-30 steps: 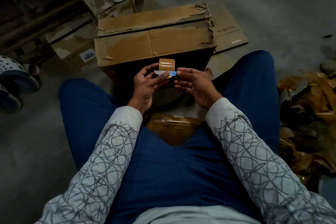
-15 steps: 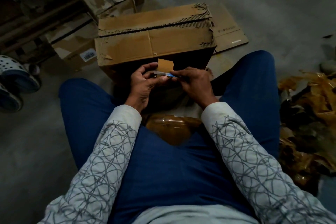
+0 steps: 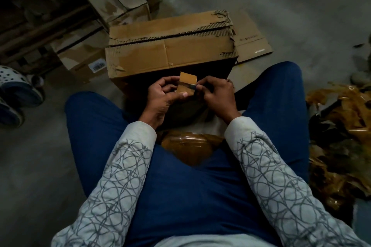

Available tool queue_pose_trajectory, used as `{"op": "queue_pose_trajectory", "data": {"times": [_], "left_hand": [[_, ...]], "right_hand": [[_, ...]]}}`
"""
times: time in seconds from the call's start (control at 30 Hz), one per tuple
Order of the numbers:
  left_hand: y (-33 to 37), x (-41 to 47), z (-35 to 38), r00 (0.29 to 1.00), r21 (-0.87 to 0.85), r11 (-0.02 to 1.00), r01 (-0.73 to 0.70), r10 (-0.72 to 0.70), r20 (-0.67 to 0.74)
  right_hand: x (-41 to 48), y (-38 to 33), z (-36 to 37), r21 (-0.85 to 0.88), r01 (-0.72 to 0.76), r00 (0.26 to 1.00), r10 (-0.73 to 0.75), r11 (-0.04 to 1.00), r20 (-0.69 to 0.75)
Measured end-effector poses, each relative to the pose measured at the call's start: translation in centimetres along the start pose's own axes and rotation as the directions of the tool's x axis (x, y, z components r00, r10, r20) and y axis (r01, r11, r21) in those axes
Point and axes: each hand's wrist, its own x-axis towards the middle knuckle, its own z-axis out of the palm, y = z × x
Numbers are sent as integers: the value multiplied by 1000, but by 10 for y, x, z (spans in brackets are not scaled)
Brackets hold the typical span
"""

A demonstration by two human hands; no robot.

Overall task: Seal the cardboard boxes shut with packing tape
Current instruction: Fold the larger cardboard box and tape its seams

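Note:
A worn cardboard box [image 3: 170, 54] with torn flap edges stands on the floor between my knees. Just in front of its near side, my left hand [image 3: 162, 96] pinches a short brown strip of packing tape [image 3: 187, 79] held upright. My right hand [image 3: 216, 94] grips a small blade [image 3: 191, 86] with a blue end, laid across the middle of the strip. A brown tape roll [image 3: 190, 144] rests in my lap below the hands.
Two more boxes sit at the back left, one closed [image 3: 118, 0] and one with a barcode label [image 3: 84, 56]. Flat cardboard [image 3: 251, 40] lies right of the main box. Crumpled tape waste [image 3: 341, 126] is piled at right, and sandals [image 3: 16, 88] lie at left.
The blade now crosses the middle of the strip, with tape showing both above and below it. Both hands have shifted slightly and closed in around the strip.

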Motion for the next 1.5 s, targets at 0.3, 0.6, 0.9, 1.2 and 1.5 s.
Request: {"op": "queue_pose_trajectory", "data": {"times": [0.3, 0.6, 0.9, 1.2, 1.5], "left_hand": [[5, 2, 2, 998, -82, 995, 63, -61, 25], [0, 1, -3, 992, 74, 990, 119, -115, -47], [-1, 11, -7, 949, -431, 885, 177, -269, -163], [-6, 18, -12, 926, -475, 863, 172, -306, -219], [-5, 28, -9, 949, -592, 792, 152, -283, -136]], "right_hand": [[3, -5, -1, 337, -346, 938, 323, 876, 122], [19, 16, -21, 248, -262, 884, 335, 933, -326], [7, 12, -10, 478, -599, 778, 608, 642, 158], [58, -8, -10, 546, -541, 819, 549, 640, 167], [57, 28, 12, 124, -548, 821, 504, 828, 268]]}}
